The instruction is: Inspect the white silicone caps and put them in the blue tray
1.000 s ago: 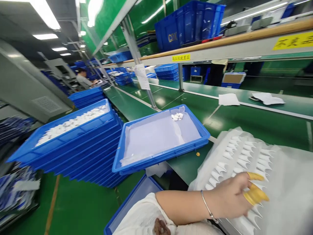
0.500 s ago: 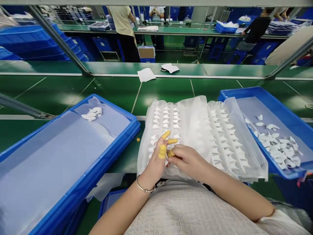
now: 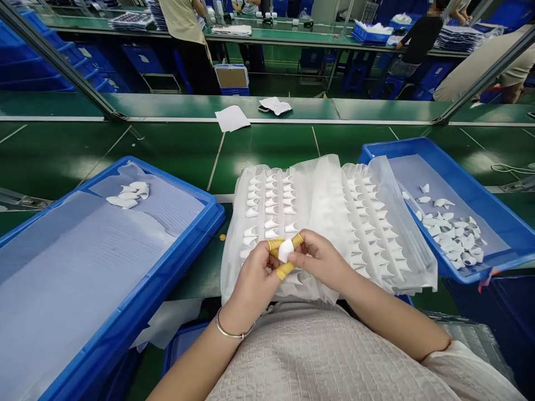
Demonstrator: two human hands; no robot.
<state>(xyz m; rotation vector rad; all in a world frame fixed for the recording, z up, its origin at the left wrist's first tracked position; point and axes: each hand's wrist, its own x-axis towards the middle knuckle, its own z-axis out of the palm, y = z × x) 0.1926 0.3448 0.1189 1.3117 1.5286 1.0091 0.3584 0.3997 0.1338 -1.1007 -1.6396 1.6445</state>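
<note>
My left hand point(image 3: 251, 275) and my right hand point(image 3: 320, 259) meet over the near edge of a clear plastic blister tray point(image 3: 326, 189) filled with rows of small white parts. Both hands wear yellow finger cots and pinch one small white part point(image 3: 286, 250) between their fingertips. A silver bracelet circles my left wrist. The blister tray lies on the green bench directly in front of me.
A blue bin point(image 3: 175, 256) lined with white sheet stands at left, with a few white parts point(image 3: 127, 195) in its far corner. Another blue bin point(image 3: 507, 228) at right holds several loose white parts point(image 3: 453, 234). Papers point(image 3: 232, 118) lie on the far conveyor. Other people work behind.
My view swung from the stacked bins at left to the blister tray. Both hands came together and lifted one white part off the tray.
</note>
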